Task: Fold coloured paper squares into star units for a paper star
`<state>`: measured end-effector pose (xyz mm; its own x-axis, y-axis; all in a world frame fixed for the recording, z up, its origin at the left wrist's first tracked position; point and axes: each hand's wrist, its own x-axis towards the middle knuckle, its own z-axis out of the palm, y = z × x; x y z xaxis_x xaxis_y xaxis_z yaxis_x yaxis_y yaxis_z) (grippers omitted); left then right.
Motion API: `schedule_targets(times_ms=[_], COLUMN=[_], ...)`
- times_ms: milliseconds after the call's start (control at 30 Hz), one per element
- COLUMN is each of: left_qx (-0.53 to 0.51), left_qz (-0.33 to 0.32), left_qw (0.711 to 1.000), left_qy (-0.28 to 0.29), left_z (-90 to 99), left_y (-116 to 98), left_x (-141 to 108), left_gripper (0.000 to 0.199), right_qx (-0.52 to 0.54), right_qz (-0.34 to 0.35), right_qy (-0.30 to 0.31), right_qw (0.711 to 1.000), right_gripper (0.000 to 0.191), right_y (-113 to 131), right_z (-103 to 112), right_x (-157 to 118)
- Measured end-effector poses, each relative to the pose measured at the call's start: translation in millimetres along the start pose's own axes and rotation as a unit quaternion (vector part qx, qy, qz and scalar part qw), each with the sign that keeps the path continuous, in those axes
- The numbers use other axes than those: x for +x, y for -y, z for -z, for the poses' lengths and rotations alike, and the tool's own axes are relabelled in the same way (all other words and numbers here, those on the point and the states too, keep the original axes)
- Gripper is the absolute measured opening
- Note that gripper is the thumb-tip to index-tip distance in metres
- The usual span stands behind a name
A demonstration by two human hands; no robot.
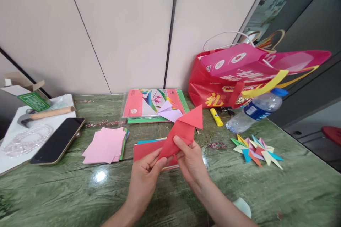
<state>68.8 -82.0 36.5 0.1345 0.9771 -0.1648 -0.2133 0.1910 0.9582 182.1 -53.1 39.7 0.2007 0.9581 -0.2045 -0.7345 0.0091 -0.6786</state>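
Note:
A folded red sheet of paper [179, 132] is held up above the table by both hands. Its upper end is turned into a triangular flap. My left hand [146, 173] pinches the lower left corner between thumb and fingers. On the right edge, my right hand [192, 159] grips the paper with the thumb on its front face. Below and behind it lies a stack of coloured paper [145, 149] with a red sheet on top, partly hidden by the hands. A folded lilac paper piece [170, 112] rests on the paper pack [135, 103] farther back.
Pink paper squares [105, 145], a phone [58, 140], a hammer [50, 113] and a green box [33, 99] are at left. At right are a glue stick [216, 117], a plastic bottle [255, 110], a red bag [205, 81] and folded multicoloured paper stars [255, 150].

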Motion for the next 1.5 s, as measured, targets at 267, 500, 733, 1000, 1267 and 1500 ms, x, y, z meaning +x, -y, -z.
schedule_targets(times_ms=[267,500,733,1000,1267,1500], left_qx=[-0.001,-0.017,-0.006,-0.011,0.024,0.024], left_qz=[0.007,0.014,0.014,0.012,-0.004,0.006], left_qw=[1.000,1.000,1.000,1.000,0.999,0.998], left_qy=[-0.001,0.002,-0.003,-0.008,-0.033,-0.053], left_z=[-0.9,0.4,1.6,-1.7,-3.8,-4.8], left_y=[1.6,1.6,3.6,0.0,-2.9,-4.5], left_x=[3.0,3.1,3.4,2.8,0.4,1.7], left_gripper=[0.025,0.026,0.028,0.037,0.039,0.058], right_qx=[0.009,0.009,0.011,0.014,0.026,0.025], right_qz=[-0.002,0.001,0.000,0.005,-0.004,-0.004], right_qy=[0.004,-0.004,0.002,-0.006,0.002,0.010], right_qw=[1.000,1.000,1.000,1.000,1.000,1.000], right_gripper=[0.018,0.019,0.019,0.020,0.020,0.020], right_y=[0.6,0.0,-0.6,-1.0,-0.2,-0.4], right_z=[-0.6,-0.4,-0.2,0.8,1.7,1.7], right_x=[0.5,1.6,1.8,2.6,3.2,4.5])
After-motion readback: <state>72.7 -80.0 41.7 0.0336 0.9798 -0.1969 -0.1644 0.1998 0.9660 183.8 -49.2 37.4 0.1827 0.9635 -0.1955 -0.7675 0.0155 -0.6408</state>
